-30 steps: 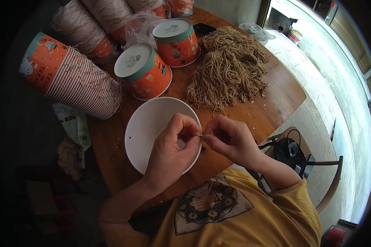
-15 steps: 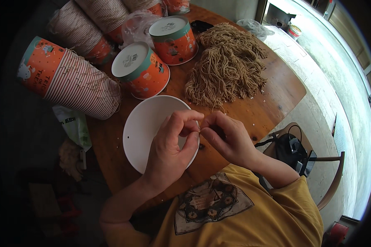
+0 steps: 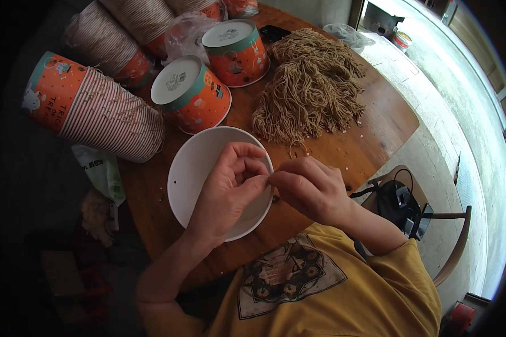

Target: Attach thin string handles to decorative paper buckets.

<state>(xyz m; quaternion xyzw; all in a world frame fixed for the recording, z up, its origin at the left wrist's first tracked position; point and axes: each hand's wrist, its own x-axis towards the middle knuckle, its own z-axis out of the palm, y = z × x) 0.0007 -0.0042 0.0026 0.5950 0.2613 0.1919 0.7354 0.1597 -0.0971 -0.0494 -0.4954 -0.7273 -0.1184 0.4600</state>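
A white-lined paper bucket (image 3: 194,160) stands mouth up on the table, close to my body. A small dark hole shows in its left wall. My left hand (image 3: 227,188) reaches over the bucket's mouth, thumb and fingers curled together near the right rim. Just outside that rim, my right hand (image 3: 315,191) pinches with thumb and forefinger, its tips meeting those of the left. Whatever lies between the fingertips is too small and covered to make out. Beyond the right hand lies a heap of brown twine cords (image 3: 315,84), one loose loop hanging toward me.
Two orange buckets with green bands, one nearer (image 3: 205,106) and one farther (image 3: 244,62), stand upside down behind the white one. A nested bucket stack (image 3: 115,115) lies at left, more stacks behind. A clear plastic bag (image 3: 185,36) sits among them. A chair (image 3: 455,247) with a black bag is right.
My right hand has turned, its knuckles now more toward the bucket. The left hand has shifted slightly left and up, fingers curled closer. The rest looks unmoved.
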